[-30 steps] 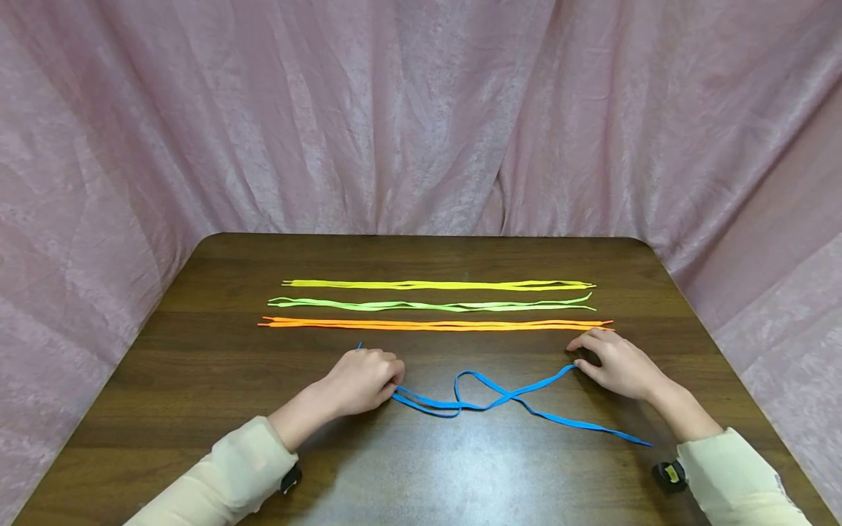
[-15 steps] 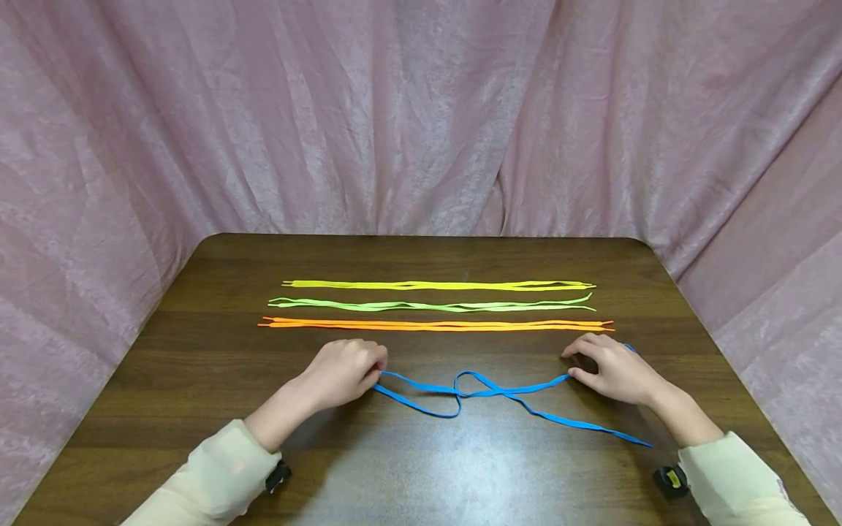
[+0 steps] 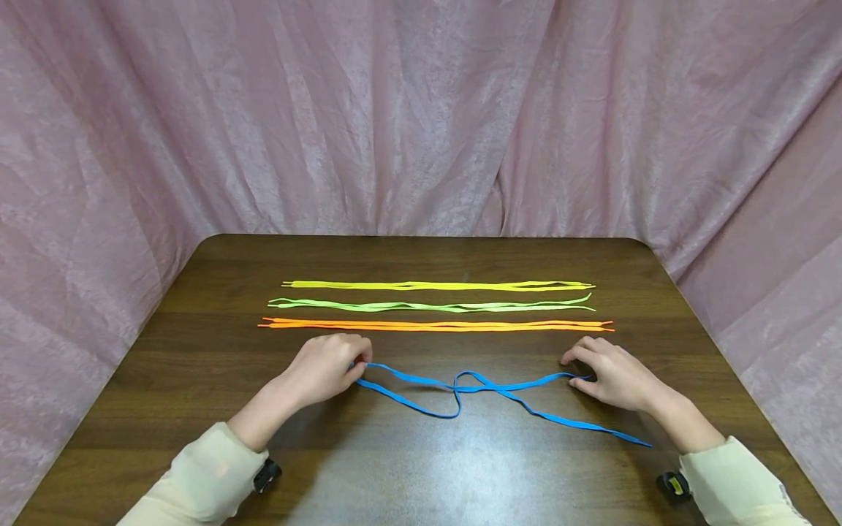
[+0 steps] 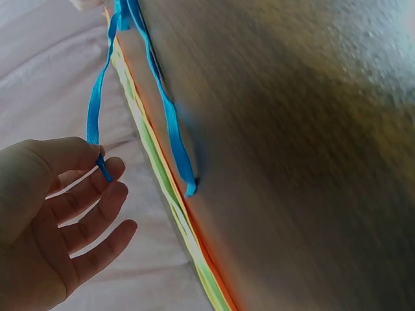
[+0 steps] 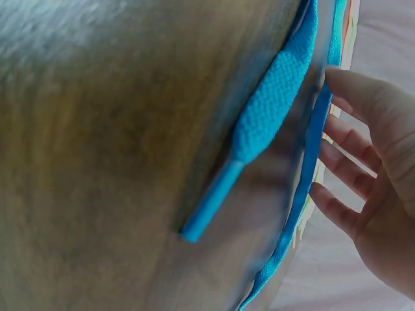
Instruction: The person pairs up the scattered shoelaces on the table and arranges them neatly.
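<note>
Blue flat shoelaces [image 3: 408, 378] lie across the near part of the table, with a small loop and a crossing in the middle. My left hand [image 3: 329, 367] pinches one end just behind its tip, as the left wrist view shows. Below that hand, another blue lace end [image 4: 178, 155] hangs free of the fingers. On the other side, my right hand [image 3: 615, 372] has its thumb and fingers spread beside a blue strand [image 5: 301, 188]; the thumb tip is right at its edge. A second right-hand lace end [image 5: 214, 201] points toward the table's near right.
Three more sets of shoelaces lie straight, side by side, beyond the hands: orange [image 3: 434, 326], light green [image 3: 421, 306] and yellow [image 3: 434, 286]. A pink curtain [image 3: 421, 117] hangs behind the brown table [image 3: 197, 292].
My left hand has moved left and slightly away from me, drawing its blue strand along. The two strands there have spread apart. My right hand has barely shifted while the lace slid past it.
</note>
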### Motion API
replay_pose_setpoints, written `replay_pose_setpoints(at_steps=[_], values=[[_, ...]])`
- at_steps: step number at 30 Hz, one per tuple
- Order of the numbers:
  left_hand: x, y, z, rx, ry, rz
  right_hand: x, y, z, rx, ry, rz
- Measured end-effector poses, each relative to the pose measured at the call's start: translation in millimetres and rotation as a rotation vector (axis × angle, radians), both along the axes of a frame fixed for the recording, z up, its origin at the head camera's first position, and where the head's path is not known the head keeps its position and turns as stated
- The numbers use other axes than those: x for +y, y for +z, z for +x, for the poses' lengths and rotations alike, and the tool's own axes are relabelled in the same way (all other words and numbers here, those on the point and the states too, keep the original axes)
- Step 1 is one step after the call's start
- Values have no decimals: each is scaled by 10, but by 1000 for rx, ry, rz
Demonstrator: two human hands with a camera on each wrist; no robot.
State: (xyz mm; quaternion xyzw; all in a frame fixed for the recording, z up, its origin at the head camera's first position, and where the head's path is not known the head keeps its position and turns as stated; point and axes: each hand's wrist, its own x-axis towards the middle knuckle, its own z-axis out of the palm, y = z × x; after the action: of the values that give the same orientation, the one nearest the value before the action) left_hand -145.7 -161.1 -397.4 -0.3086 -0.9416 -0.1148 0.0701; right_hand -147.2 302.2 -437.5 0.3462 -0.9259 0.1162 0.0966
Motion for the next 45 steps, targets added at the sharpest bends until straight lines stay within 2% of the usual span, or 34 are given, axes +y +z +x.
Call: replay_pose_setpoints(at_steps=[11,19,28,34,45], values=[[-102,17,-23,-20,26,9,-2,-21,-20,80,42,-12],[-212,18,-30,-49,64,19,-10,24,-36,46,-9,-32],[-412,-51,-60,-78,125,36,-7,41,-70,60,16,-47],[-582,-106,-108,-110,178,45,-9,62,-83,47,-1,-45],[-886,-124,-161,-130,230,83,75,104,-101,-41,-62,-74]])
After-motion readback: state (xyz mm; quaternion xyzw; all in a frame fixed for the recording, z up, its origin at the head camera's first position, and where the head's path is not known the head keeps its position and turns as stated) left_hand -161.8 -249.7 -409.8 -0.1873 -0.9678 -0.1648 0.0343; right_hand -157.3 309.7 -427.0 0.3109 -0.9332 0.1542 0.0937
